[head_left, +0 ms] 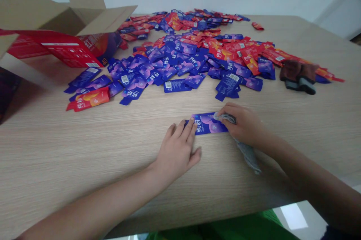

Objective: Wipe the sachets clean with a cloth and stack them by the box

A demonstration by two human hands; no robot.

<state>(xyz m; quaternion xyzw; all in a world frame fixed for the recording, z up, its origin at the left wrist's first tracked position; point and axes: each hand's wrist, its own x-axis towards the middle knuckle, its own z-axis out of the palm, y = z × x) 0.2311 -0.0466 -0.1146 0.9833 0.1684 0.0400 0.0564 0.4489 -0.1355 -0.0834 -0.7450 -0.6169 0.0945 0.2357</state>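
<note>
A flattened blue and purple carton (208,123) with white print lies on the table in front of me. My left hand (180,142) rests on its left end, fingers stretched out and pressing it to the tabletop. Pinched in my right hand (242,123) is a grey cloth (248,155), whose bunched tip touches the right part of the carton. The cloth's tail hangs below my right hand onto the table. My right fingers partly cover the carton's right edge.
Heaps of flat blue cartons (155,76) and red cartons (221,48) spread across the back. An open red cardboard box (70,50) stands at the left. A brown and grey folded fabric item (299,74) lies at the right. The table's front edge (214,219) is near me.
</note>
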